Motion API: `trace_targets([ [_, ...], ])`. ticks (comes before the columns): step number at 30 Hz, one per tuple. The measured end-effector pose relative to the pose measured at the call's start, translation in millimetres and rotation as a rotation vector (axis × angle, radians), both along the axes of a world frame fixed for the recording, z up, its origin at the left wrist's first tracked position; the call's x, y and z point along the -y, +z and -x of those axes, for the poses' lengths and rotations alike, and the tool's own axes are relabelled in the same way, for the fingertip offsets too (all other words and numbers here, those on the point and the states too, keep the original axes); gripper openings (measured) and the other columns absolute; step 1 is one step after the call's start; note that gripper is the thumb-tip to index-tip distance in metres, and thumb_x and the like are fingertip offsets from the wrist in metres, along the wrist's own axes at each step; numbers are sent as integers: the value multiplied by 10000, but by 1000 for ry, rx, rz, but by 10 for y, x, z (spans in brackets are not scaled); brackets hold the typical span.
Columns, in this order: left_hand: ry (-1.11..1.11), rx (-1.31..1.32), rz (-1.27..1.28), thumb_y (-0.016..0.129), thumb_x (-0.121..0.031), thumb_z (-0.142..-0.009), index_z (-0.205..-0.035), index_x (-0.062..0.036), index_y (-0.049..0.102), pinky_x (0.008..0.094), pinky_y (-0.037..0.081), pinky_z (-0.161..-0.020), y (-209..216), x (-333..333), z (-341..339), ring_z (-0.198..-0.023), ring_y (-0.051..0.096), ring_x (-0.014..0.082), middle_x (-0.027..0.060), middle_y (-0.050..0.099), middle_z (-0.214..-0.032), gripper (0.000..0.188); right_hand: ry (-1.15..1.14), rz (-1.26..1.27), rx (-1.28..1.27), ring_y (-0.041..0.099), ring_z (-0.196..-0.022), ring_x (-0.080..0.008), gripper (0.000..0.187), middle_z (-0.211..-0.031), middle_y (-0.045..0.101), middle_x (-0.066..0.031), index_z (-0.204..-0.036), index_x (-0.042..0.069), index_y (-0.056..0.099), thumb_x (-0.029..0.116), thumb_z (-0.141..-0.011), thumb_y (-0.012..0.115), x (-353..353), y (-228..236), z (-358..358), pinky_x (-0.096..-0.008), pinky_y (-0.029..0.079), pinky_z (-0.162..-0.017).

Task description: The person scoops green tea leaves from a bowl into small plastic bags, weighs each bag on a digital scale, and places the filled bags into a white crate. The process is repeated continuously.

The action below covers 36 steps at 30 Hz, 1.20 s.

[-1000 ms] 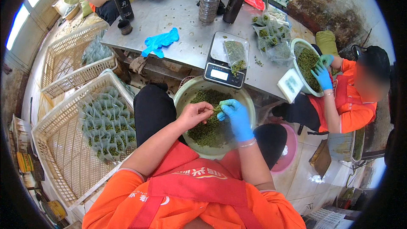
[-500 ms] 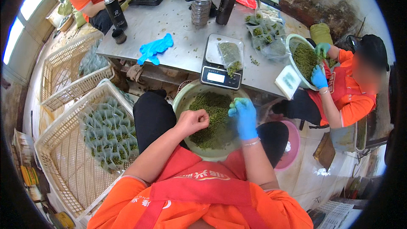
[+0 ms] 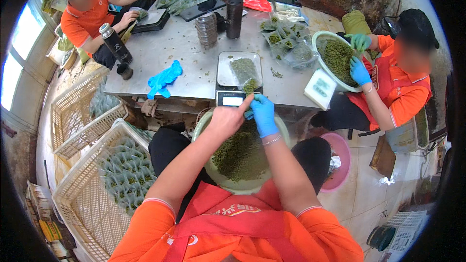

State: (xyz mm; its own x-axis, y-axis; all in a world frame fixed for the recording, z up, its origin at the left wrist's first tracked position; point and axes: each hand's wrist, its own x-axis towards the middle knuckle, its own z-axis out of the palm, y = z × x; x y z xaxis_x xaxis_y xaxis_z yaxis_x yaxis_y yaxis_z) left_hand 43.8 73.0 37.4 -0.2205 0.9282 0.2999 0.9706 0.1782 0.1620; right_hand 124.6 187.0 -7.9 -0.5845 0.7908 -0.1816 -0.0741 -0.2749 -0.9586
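My left hand (image 3: 227,120), bare, reaches to the front of the digital scale (image 3: 224,78). Its index finger is stretched out by the mouth of a clear bag, the other fingers curled in. My right hand (image 3: 265,116), in a blue glove, meets it there with fingers drawn together; whatever is between them is hidden. On the scale lies the clear bag (image 3: 242,69) of small green peppercorn-like grains, some clustered at its mouth. Under my hands, between my knees, stands a pale green basin (image 3: 285,133) holding a heap of loose green grains (image 3: 238,157).
At left, plastic crates (image 3: 73,196) hold filled bags (image 3: 127,172). The metal table (image 3: 187,98) carries a blue glove (image 3: 165,78), bottles, a phone and more bags. A pink basin (image 3: 342,165) stands at right. One co-worker handles grains in a basin (image 3: 318,43); another sits far left.
Both hands have moved up from over the basin to the scale's front edge and come together. My left index finger has stretched out. The view has shifted.
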Motion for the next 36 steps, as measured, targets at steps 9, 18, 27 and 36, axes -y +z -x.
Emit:
trace_targets([
  [9,110,-59,15,574,-136,-722,-1326,-193,401,405,472,-483,-66,-400,180,-534,592,283,103,600,-639,631,149,23,1,518,-424,-117,92,-622,592,-63,-889,12,588,83,-831,580,-64,463,-296,-238,410,-377],
  [18,3,229,-108,552,-177,-808,-1359,-248,340,396,468,-471,-34,141,-48,-507,582,300,92,604,-607,595,277,-1,56,531,-466,-100,120,-659,601,-62,-921,11,586,114,-859,573,274,420,-626,-230,433,-415],
  [27,-103,306,-219,593,-207,-781,-849,-109,587,395,470,-502,-182,611,-283,-572,600,283,100,606,-659,120,365,-323,295,556,-499,-109,131,-643,587,-49,-901,46,588,166,-849,583,623,165,-759,-276,444,-446],
  [36,-161,397,-30,628,-239,-754,-836,-148,605,374,467,-495,-161,728,-331,-559,599,263,82,604,-627,125,385,-667,438,613,-706,-300,170,-799,639,-131,-918,70,624,186,-795,615,466,-1,-892,-361,493,-649],
])
